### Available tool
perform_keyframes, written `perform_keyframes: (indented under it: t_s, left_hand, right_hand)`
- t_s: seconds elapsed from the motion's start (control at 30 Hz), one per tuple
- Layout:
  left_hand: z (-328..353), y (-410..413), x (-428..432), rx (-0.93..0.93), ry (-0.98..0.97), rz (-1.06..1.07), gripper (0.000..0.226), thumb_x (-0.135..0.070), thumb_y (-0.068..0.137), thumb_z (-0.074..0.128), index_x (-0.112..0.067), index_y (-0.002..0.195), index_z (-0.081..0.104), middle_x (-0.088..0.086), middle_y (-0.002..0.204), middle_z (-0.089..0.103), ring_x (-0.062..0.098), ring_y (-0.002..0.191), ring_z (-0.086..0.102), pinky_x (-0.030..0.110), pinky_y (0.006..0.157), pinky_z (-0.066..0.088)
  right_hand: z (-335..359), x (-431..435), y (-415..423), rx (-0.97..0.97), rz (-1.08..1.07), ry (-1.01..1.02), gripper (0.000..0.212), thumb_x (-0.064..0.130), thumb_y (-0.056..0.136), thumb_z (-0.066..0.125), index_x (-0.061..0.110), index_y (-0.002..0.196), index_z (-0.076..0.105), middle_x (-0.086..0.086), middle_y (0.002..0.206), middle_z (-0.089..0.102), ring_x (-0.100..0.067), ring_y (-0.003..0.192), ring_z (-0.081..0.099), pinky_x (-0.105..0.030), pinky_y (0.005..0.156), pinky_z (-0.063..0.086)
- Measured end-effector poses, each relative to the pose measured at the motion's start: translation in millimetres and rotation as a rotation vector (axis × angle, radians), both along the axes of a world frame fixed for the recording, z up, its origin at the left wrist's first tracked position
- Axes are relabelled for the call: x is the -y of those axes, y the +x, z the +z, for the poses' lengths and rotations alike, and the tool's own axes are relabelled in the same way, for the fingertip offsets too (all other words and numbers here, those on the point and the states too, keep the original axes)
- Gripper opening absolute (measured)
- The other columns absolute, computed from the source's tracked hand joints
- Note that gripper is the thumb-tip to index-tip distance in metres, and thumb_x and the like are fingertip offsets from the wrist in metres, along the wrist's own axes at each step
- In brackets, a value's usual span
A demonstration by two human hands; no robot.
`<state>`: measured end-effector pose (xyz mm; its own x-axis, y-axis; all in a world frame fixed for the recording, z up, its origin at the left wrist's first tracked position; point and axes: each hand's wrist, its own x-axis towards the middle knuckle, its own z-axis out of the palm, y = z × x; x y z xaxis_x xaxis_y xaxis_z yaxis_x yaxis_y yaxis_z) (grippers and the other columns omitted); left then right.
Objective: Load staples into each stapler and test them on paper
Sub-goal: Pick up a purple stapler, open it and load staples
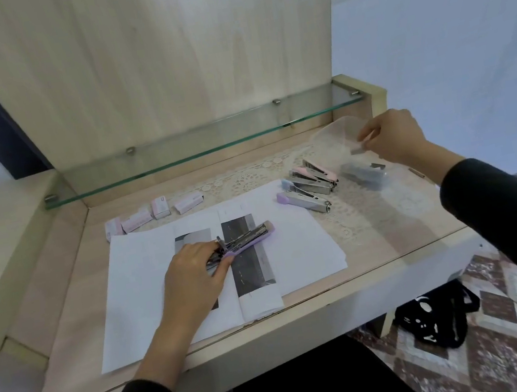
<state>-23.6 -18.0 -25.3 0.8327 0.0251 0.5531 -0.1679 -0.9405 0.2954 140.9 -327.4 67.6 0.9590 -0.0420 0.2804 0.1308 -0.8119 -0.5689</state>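
We are looking at the purple stapler (247, 238). It is lying on the sheets of paper (135, 285) in the middle of the desk (394, 241), with its pink tip pointing to the right and its shiny metal part showing on top. Our left hand (195, 275) is gripping the near end of it, with the fingers and thumb curling round that end. The stapler is lying across a dark printed strip on the paper.

Our right hand (390, 136) is reaching out to the far right of the desk. Its thumb and finger are pinching a little gray strip of staples (358, 150), and it is holding the strip up over a clear plastic box (340, 141). A dark gray heap is sitting in the box (it is too blurry for us to say what it is).

Just left of the box, a bunch of other staplers (312, 180) is lying together on a white lace mat (247, 177). We are seeing pink, blue and purple ends. Farther left, near the back edge, four small pink boxes (153, 211) are sitting in a row beside the paper.

A glass shelf (207, 146) is running along the back above the desk. Down on the patterned floor, a black bag (438, 316) is lying under the right side of the desk.
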Motion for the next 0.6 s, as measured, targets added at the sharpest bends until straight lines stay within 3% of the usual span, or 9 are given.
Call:
perform_keyframes:
  t_s: [0.07, 0.17, 0.27, 0.43, 0.6]
  left_hand:
    - [0, 0, 0, -0.006, -0.007, 0.000, 0.028, -0.034, 0.075, 0.062, -0.008, 0.083, 0.070, 0.004, 0.075, 0.068, 0.024, 0.068, 0.061, 0.027, 0.062, 0.046]
    - [0, 0, -1, -0.027, -0.008, 0.000, 0.030, -0.035, 0.076, 0.061, -0.009, 0.084, 0.071, 0.003, 0.076, 0.069, 0.024, 0.068, 0.061, 0.028, 0.062, 0.048]
    - [0, 0, -1, -0.041, -0.014, -0.009, 0.033, -0.039, 0.079, 0.057, -0.010, 0.085, 0.071, 0.001, 0.077, 0.070, 0.022, 0.070, 0.060, 0.028, 0.061, 0.049]
    - [0, -1, 0, -0.049, -0.008, -0.034, 0.040, -0.043, 0.082, 0.046, -0.012, 0.087, 0.070, -0.003, 0.080, 0.069, 0.020, 0.072, 0.059, 0.028, 0.059, 0.051]
    - [-2, 0, -3, -0.052, -0.018, -0.052, 0.037, -0.042, 0.084, 0.045, -0.013, 0.087, 0.069, -0.004, 0.081, 0.068, 0.018, 0.074, 0.058, 0.033, 0.058, 0.051]
  right_hand:
    - [1, 0, -1, 0.009, 0.010, 0.010, 0.026, 0.000, 0.077, 0.050, 0.009, 0.089, 0.072, -0.014, 0.088, 0.070, -0.025, 0.075, 0.063, -0.034, 0.077, 0.053]
    - [4, -3, -2, 0.007, 0.044, 0.068, 0.019, 0.001, 0.078, 0.056, 0.009, 0.087, 0.071, -0.006, 0.070, 0.065, -0.003, 0.043, 0.056, -0.032, 0.070, 0.054]
    - [8, -18, -9, 0.041, 0.145, 0.091, 0.010, 0.005, 0.080, 0.062, 0.008, 0.084, 0.070, 0.008, 0.058, 0.054, 0.013, 0.043, 0.051, -0.013, 0.048, 0.047]
    - [3, -60, -36, 0.032, 0.371, 0.065, 0.008, 0.009, 0.079, 0.065, 0.011, 0.083, 0.072, -0.006, 0.073, 0.065, -0.005, 0.047, 0.050, -0.013, 0.054, 0.040]
    - [-19, -100, -72, -0.063, 0.626, -0.102, 0.020, 0.019, 0.079, 0.069, 0.015, 0.099, 0.070, -0.003, 0.094, 0.069, -0.008, 0.067, 0.053, -0.014, 0.066, 0.036]
